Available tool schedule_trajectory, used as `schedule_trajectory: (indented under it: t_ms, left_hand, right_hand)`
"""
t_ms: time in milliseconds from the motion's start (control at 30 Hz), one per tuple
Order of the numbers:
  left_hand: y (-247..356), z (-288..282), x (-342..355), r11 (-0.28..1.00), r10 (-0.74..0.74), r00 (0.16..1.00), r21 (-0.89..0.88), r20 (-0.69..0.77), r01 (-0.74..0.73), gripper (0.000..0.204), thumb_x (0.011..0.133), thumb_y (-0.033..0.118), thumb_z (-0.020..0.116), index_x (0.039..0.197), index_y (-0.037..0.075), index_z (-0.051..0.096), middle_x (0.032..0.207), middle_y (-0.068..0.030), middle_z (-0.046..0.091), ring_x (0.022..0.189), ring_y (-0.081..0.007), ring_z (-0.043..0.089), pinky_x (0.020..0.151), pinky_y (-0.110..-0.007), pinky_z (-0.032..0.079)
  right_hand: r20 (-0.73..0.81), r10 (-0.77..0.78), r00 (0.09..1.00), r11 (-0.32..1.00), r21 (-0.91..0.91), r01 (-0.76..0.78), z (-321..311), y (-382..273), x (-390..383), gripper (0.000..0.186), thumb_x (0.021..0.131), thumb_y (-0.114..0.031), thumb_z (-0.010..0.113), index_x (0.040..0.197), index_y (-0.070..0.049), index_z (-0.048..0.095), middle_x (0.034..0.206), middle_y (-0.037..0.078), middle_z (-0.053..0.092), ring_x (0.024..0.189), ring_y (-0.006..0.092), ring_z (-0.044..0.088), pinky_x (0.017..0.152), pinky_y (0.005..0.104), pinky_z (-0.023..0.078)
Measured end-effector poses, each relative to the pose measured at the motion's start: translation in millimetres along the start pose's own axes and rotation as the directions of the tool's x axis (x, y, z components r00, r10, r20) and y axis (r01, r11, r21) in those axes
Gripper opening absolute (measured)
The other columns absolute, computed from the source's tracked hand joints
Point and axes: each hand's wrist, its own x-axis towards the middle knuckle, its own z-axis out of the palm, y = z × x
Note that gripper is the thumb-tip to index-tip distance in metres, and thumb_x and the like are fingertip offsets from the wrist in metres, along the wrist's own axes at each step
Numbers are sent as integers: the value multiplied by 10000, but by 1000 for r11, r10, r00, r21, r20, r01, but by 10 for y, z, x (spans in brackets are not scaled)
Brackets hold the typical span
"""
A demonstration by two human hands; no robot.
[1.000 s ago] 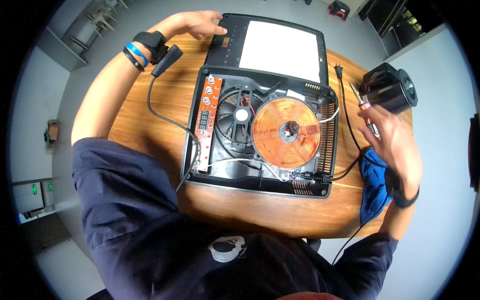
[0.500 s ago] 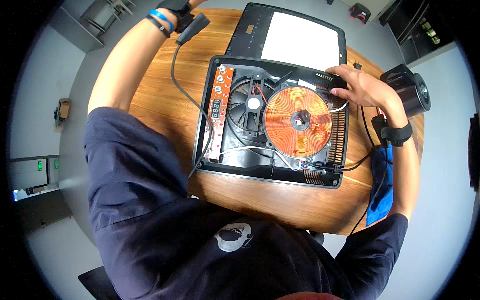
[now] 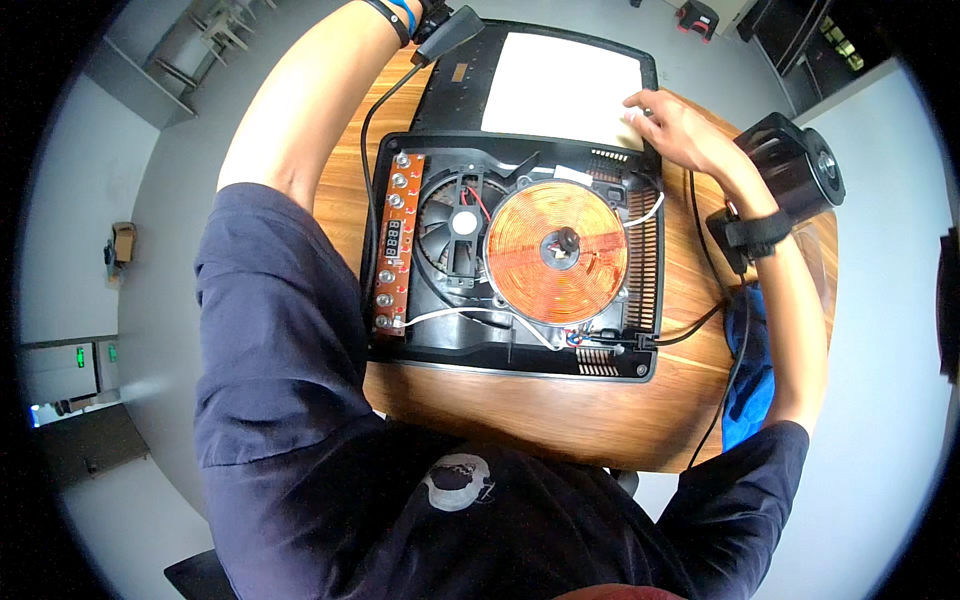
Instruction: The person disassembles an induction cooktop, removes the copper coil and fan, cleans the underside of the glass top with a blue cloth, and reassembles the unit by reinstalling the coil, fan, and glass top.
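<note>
An induction cooker with its top off lies in front of me, a black housing (image 3: 450, 352) holding a round copper coil (image 3: 520, 245), a fan (image 3: 437, 236) and an orange circuit board (image 3: 395, 290) along the left side. Behind it is the black cover (image 3: 450, 100) with a large white panel (image 3: 560, 85). My right hand (image 3: 685, 132) is by the panel's right edge, fingers stretched out and apart, seemingly touching it. My left forearm (image 3: 300, 100) reaches to the top edge; that hand is out of the picture. Beside its wrist is a black cable connector (image 3: 448, 36).
To the right stands a black cylindrical device (image 3: 785, 165), with a blue cloth (image 3: 750, 400) nearer me. A black power cord (image 3: 690, 332) leaves the housing's right side. The wooden table (image 3: 480, 410) has a rounded edge near my body.
My right hand has gone from the housing's far right corner to the white panel's edge. The left arm has reached farther forward and right, the connector with it. The view has shifted slightly.
</note>
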Motion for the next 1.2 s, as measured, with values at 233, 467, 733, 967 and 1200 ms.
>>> schedule_trajectory:
  t_ms: [233,467,733,967,1200]
  left_hand:
    - [188,362,-536,131,-149,981,981,-120,140,479,1107,389,681,1441,46,690,1405,-267,687,1292,-336,711,985,-440,631]
    - [218,573,-1612,688,-610,789,546,76,479,794,1072,439,662,1720,44,429,1743,-393,362,1634,-593,338,1223,-859,384]
    - [40,359,-1726,822,-568,822,39,21,567,771,1048,225,743,1628,-159,411,1667,-441,422,1555,-638,431,1235,-745,457]
    - [-277,282,-1500,825,-562,824,-124,-76,552,676,1028,140,751,1559,-175,475,1571,-401,543,1461,-581,554,1215,-729,480]
    - [-558,93,-1329,817,-575,812,-123,-101,563,434,1027,69,723,1385,-104,548,1236,-266,680,1212,-464,706,1103,-688,575]
  right_hand:
    - [93,235,968,972,-23,-234,47,527,315,717,1089,-488,659,1565,46,604,1489,343,694,1418,445,674,1218,477,510]
    - [85,382,920,891,230,-391,1,361,386,725,1039,-396,690,1581,73,581,1456,321,707,1294,383,731,1042,497,616]
    - [133,544,829,658,546,-519,2,423,566,604,1023,-253,759,1476,93,563,1285,208,734,1159,300,729,961,515,635]
    - [94,591,801,546,685,-482,90,515,550,468,970,-161,805,1351,60,647,1128,132,744,1004,248,741,846,428,623]
    - [92,617,781,567,636,-523,135,387,668,736,1006,-110,769,1644,10,421,1374,177,700,1208,283,719,1057,487,618]
